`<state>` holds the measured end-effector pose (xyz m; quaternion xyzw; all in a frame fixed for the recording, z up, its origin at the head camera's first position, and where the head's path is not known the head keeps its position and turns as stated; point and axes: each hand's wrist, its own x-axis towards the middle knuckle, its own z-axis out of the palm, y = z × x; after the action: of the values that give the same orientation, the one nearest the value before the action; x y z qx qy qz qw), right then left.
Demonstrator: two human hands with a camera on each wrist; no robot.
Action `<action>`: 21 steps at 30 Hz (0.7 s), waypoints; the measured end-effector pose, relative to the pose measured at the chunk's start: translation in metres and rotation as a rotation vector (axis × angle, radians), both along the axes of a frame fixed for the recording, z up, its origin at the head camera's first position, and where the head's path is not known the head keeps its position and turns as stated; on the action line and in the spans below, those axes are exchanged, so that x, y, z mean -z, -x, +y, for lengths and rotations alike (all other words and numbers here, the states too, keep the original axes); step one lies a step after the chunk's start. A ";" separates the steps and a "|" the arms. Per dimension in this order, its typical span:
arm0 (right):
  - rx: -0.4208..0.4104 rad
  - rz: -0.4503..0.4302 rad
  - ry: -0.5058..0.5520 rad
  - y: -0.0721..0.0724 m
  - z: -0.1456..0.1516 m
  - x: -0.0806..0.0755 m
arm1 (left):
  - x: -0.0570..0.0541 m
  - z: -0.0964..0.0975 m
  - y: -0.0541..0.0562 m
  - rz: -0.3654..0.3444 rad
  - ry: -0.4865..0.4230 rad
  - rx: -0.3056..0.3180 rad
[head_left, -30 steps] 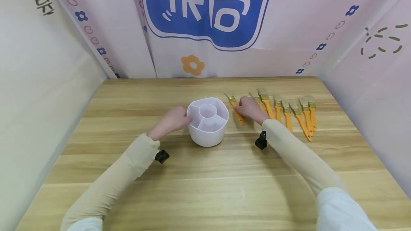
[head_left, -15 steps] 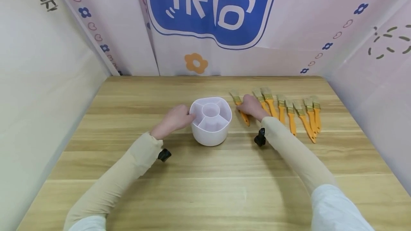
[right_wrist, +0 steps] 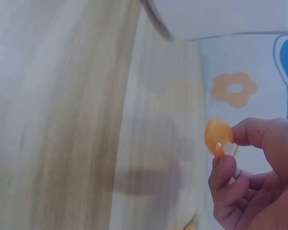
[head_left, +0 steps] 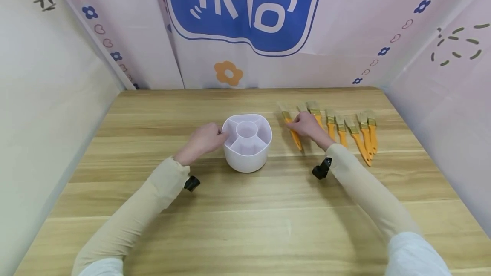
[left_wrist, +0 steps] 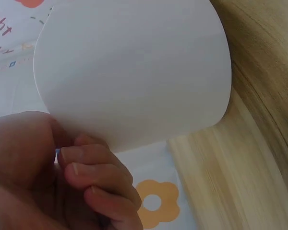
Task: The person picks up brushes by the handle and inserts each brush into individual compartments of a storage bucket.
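A white, round-cornered organizer point(head_left: 245, 163) with a round middle cup and dividers stands on the wooden table. My left hand point(head_left: 205, 139) grips its left rim, thumb inside the wall; in the left wrist view the fingers curl beneath the organizer's smooth side point(left_wrist: 134, 72). To the right of the organizer, my right hand point(head_left: 308, 125) pinches a paintbrush point(head_left: 295, 136) by its orange handle, bristles pointing to the back. The right wrist view shows that handle point(right_wrist: 217, 136) end-on between thumb and fingertips, with a shadow on the table below.
Several more paintbrushes point(head_left: 360, 144) with orange handles lie in a loose row right of my right hand, a few partly hidden behind it. A printed cloth backdrop point(head_left: 322, 69) rises at the table's point(head_left: 238, 225) back edge, with pale walls on both sides.
My right hand, pinching the paintbrush, has shifted a little to the right, away from the organizer. The left hand keeps its grip on the rim. The head view has shifted slightly.
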<state>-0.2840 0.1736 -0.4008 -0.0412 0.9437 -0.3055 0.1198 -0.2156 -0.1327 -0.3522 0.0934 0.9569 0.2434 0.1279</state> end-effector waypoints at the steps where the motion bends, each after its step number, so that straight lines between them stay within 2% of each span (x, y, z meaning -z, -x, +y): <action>1: 0.002 -0.003 0.013 -0.002 0.000 -0.001 | 0.001 0.000 0.000 0.006 0.004 -0.005; 3: 0.001 0.003 0.031 -0.005 0.000 -0.003 | 0.002 0.000 0.000 0.025 -0.003 -0.026; 6: 0.001 0.014 0.040 -0.010 0.000 -0.005 | 0.006 0.000 -0.002 0.089 -0.048 -0.059; 8: 0.002 0.020 0.046 -0.013 0.000 -0.006 | 0.010 0.000 -0.002 0.140 -0.099 -0.073; 10: 0.004 0.024 0.053 -0.015 0.000 -0.006 | 0.013 0.000 -0.002 0.181 -0.165 -0.061; 13: -0.001 0.020 0.070 -0.019 0.001 -0.008 | 0.016 -0.004 -0.001 0.193 -0.265 -0.001; 15: -0.005 0.013 0.085 -0.022 0.002 -0.010 | 0.016 -0.009 -0.002 0.191 -0.288 0.058; 18: -0.014 0.021 0.101 -0.027 0.004 -0.015 | 0.016 -0.015 -0.003 0.202 -0.257 0.157; 21: -0.016 0.047 0.129 -0.032 0.006 -0.023 | 0.015 -0.018 -0.003 0.204 -0.212 0.230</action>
<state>-0.2521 0.1797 -0.3780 -0.0634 0.9244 -0.3635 0.0969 -0.2125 -0.1505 -0.3676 0.2395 0.9169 0.3159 0.0468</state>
